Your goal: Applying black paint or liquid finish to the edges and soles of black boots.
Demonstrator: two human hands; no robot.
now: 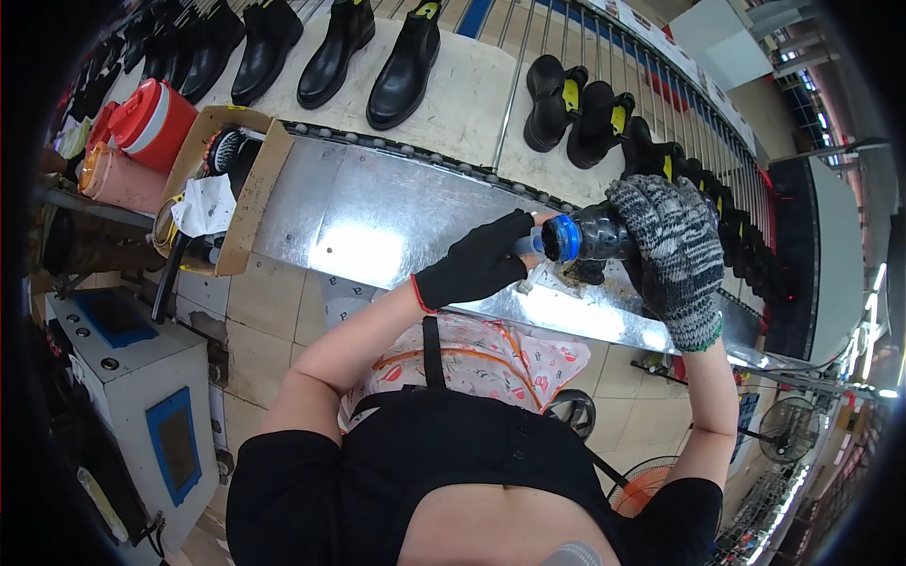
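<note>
My right hand (672, 250), in a thick grey and black knitted glove, grips a dark-stained plastic bottle (604, 232). The bottle lies tilted on its side, its blue-ringed neck (563, 238) toward my left hand. My left hand (479, 261) wears a thin black glove with bare fingertips. Its fingers close round a small translucent cup-like piece (529, 242) right at the bottle's mouth; whether the two touch I cannot tell. Below the bottle, a dark lump (585, 274) and brownish smears sit on the metal ledge (359, 222).
Black ankle boots (406, 71) line the roller conveyor beyond the ledge, with more black shoes (596, 123) at the right. On the left stand a cardboard box (260, 184) holding a brush and paper, a red jug (156, 123) and a grey machine (132, 377). A fan (793, 432) stands at lower right.
</note>
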